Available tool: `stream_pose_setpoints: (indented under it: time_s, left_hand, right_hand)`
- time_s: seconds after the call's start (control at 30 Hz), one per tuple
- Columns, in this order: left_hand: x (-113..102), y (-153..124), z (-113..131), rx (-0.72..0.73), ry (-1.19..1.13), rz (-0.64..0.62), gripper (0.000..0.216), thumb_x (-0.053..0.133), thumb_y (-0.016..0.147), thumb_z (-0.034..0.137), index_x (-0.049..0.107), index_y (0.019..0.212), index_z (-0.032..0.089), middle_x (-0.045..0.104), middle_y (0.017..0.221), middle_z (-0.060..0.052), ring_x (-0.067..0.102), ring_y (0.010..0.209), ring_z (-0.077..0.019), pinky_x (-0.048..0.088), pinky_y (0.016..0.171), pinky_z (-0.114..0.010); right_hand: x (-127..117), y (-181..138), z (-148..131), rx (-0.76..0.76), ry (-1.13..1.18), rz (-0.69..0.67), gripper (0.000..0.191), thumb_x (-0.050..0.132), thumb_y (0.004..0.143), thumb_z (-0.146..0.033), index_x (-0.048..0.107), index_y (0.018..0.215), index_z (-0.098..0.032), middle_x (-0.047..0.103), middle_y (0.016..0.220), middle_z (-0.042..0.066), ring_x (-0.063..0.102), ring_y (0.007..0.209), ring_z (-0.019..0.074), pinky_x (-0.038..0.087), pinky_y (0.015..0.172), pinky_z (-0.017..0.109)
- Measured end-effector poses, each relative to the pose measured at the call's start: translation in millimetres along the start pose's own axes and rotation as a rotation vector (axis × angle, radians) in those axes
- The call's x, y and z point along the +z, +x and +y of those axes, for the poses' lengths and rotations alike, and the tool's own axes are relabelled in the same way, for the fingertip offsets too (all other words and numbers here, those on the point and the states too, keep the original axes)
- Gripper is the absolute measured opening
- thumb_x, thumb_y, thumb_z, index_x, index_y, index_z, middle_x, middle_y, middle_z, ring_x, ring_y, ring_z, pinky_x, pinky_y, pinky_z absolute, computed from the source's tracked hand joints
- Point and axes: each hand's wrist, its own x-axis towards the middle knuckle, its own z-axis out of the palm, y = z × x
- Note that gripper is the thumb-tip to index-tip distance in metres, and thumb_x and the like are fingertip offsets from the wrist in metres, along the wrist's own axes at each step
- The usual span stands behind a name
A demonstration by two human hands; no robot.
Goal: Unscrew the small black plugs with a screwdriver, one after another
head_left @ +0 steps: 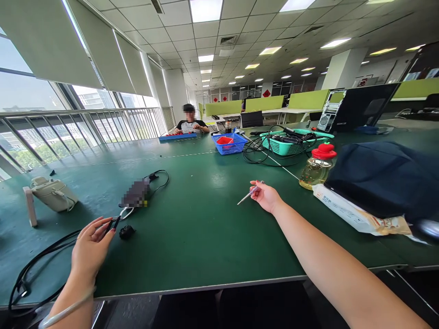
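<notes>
My left hand (92, 242) is at the table's left front, its fingers closed around a black cable (116, 223). More of that black cable loops beside my wrist and over the table's front edge. Just right of the fingers lies a small black piece (127, 232) whose kind I cannot make out. Beyond them rests a blurred dark phone-like block (135, 193) with a white loop at its near end. My right hand (265, 197) hovers over or rests on the table's middle right, pinching a thin screwdriver (245, 198) that points down to the left.
At left stands a beige case-like object (56, 194). A blue basket (229, 147) and a green basket of cables (284, 147) are farther back. On the right are a red-lidded bottle (317, 167), a wipes pack (350, 210) and a dark bag (380, 176). Another person (191, 122) sits across.
</notes>
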Motion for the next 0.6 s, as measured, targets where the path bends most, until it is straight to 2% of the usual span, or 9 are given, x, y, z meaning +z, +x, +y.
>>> stream_pose_setpoints:
  time_s: [0.07, 0.13, 0.27, 0.4, 0.6]
  left_hand:
    - [2.8, 0.5, -4.7, 0.105, -0.068, -0.111, 0.050, 0.065, 0.066, 0.043, 0.059, 0.110, 0.021, 0.054, 0.141, -0.008, 0.059, 0.122, -0.0321, 0.045, 0.109, -0.046]
    - [5.0, 0.9, -8.7, 0.210, 0.008, -0.207, 0.053, 0.063, 0.068, 0.044, 0.058, 0.115, 0.019, 0.052, 0.141, -0.012, 0.059, 0.122, -0.0320, 0.044, 0.110, -0.047]
    - [6.7, -2.0, -6.3, 0.336, 0.310, -0.233, 0.049, 0.054, 0.075, 0.035, 0.060, 0.122, 0.023, 0.059, 0.136, -0.011, 0.060, 0.119, -0.0307, 0.045, 0.107, -0.048]
    - [6.9, -8.9, 7.6, 0.319, 0.515, -0.173, 0.051, 0.052, 0.076, 0.031, 0.060, 0.126, 0.024, 0.068, 0.121, -0.011, 0.064, 0.112, -0.0311, 0.050, 0.098, -0.044]
    - [6.8, -15.7, 19.8, 0.215, 0.592, -0.170, 0.054, 0.052, 0.077, 0.035, 0.058, 0.129, 0.025, 0.073, 0.114, -0.008, 0.067, 0.109, -0.0300, 0.053, 0.091, -0.039]
  right_hand:
    - [0.0, -0.1, -0.2, 0.005, 0.005, 0.002, 0.012, 0.060, 0.088, -0.021, 0.066, 0.078, -0.019, 0.064, 0.062, 0.003, 0.055, 0.051, 0.0126, 0.047, 0.048, 0.027]
    - [0.1, -0.3, -0.4, 0.008, 0.007, 0.003, 0.013, 0.060, 0.088, -0.021, 0.067, 0.078, -0.019, 0.064, 0.063, 0.003, 0.055, 0.051, 0.0122, 0.047, 0.049, 0.026]
    - [0.5, -1.0, -0.8, 0.010, 0.008, 0.004, 0.013, 0.061, 0.088, -0.021, 0.066, 0.077, -0.019, 0.063, 0.063, 0.003, 0.054, 0.050, 0.0117, 0.047, 0.049, 0.025]
    - [1.4, -1.4, -1.0, 0.015, 0.009, 0.003, 0.014, 0.060, 0.089, -0.021, 0.067, 0.077, -0.018, 0.062, 0.062, 0.003, 0.054, 0.050, 0.0115, 0.047, 0.049, 0.025]
    - [1.2, -2.3, -0.9, 0.018, 0.012, -0.002, 0.015, 0.057, 0.091, -0.019, 0.066, 0.079, -0.018, 0.063, 0.062, 0.003, 0.054, 0.050, 0.0106, 0.047, 0.050, 0.023]
